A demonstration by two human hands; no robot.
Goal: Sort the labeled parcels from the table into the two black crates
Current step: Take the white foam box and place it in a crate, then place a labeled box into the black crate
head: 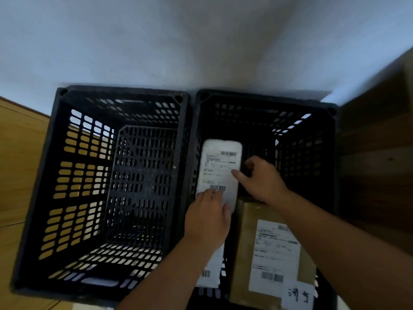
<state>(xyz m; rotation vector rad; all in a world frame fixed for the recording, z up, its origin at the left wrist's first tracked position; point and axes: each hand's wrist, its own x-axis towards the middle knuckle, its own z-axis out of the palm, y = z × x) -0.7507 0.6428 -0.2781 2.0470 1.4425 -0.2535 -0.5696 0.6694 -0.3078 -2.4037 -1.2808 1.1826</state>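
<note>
Holding white barcoded parcel (220,171), both hands in right crate (330,121), labels unreadable

Left crate (67,175): stands left of the right crate, rims touching; nothing shows inside it.
Right crate (312,153): stands against the wall (201,41) behind, as does the left crate.
Pouch (220,166): in the right crate, along its left wall, toward the back.
Box (245,242): in the right crate, at the near right, before the pouch.
Second pouch (212,271): in the right crate, near left, left of the box, partly under the left arm.
Left hand (207,218): on the pouch's near end.
Right hand (261,177): at the pouch's right edge, above the box's far edge.
Floor (20,164): left of the left crate.
</note>
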